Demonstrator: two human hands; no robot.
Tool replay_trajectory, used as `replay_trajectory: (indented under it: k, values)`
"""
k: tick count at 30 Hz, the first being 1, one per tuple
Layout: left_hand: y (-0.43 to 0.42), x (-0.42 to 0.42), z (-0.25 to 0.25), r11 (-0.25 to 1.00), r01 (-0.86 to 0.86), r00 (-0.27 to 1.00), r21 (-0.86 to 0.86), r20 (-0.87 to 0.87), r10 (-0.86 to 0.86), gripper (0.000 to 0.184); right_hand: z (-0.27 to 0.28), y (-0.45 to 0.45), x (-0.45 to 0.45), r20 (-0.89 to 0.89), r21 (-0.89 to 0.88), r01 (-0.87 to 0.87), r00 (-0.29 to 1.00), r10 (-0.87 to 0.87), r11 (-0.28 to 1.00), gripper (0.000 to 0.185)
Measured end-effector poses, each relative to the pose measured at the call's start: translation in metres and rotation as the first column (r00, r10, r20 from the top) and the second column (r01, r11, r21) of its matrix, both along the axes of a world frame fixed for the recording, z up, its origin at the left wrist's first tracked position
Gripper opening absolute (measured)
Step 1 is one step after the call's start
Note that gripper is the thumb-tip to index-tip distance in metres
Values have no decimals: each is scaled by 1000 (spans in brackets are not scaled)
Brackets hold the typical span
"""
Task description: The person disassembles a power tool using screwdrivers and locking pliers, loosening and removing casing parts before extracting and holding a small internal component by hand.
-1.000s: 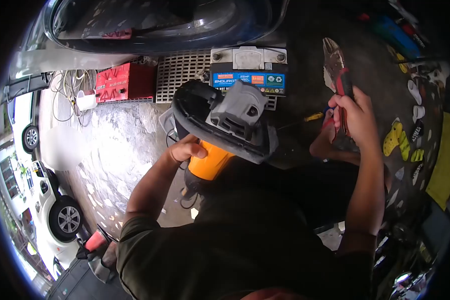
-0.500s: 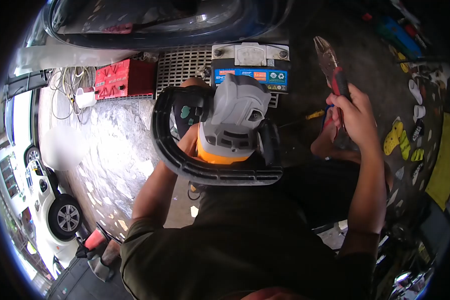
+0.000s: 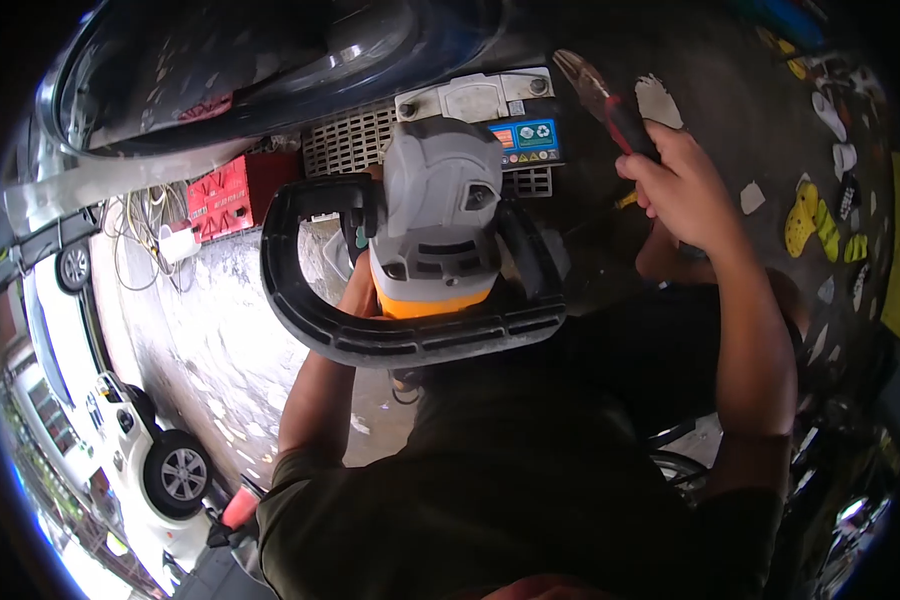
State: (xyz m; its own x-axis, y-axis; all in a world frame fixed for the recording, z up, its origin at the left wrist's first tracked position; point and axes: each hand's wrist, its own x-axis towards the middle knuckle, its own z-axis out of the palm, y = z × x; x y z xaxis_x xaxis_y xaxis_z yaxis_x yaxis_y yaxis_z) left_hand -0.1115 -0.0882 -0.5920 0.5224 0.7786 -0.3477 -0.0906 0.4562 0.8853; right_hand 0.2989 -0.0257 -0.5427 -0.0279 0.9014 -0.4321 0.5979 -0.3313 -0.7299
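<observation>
My right hand (image 3: 675, 185) is closed around the red-and-black handles of a pair of pliers (image 3: 625, 125), whose metal jaws point up and left. In front of my chest is a grey-and-yellow power tool (image 3: 440, 225), like a polisher, with a large black loop handle (image 3: 370, 340). My left hand (image 3: 364, 290) reaches up behind this tool at its yellow band; its fingers are hidden. Just beyond the tool stands a car battery (image 3: 475, 98) with a white top and blue label, partly covered by the tool.
A slatted plastic crate (image 3: 345, 140) lies under the battery. A red box-like battery (image 3: 232, 195) and coiled cables (image 3: 135, 225) are at left. The car's dark bodywork (image 3: 270, 70) hangs above. Yellow clogs (image 3: 800, 218) lie at right. A white vehicle (image 3: 120, 420) is outside.
The view has turned and tilted, so the battery and the red box sit more to the left. My right hand and the pliers appear a little higher and to the left.
</observation>
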Motion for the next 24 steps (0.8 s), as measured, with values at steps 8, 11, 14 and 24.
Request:
replay_trajectory:
  k: [8,11,14,24]
  values:
    - [-2,-5,9,999,-48,998,-1,-32,48,84,-2,-4,-5,40,3,-42,998,42,999,29]
    - [2,-4,9,999,34,998,-23,-44,-35,80,1,-9,-10,113,76,-56,992,47,996,28]
    - [11,4,17,990,138,985,-5,-104,-138,80,-1,-13,-12,151,132,-79,987,59,988,29]
    - [5,21,24,999,29,998,-36,-51,-31,50,25,-9,-19,96,-51,-108,989,113,993,29]
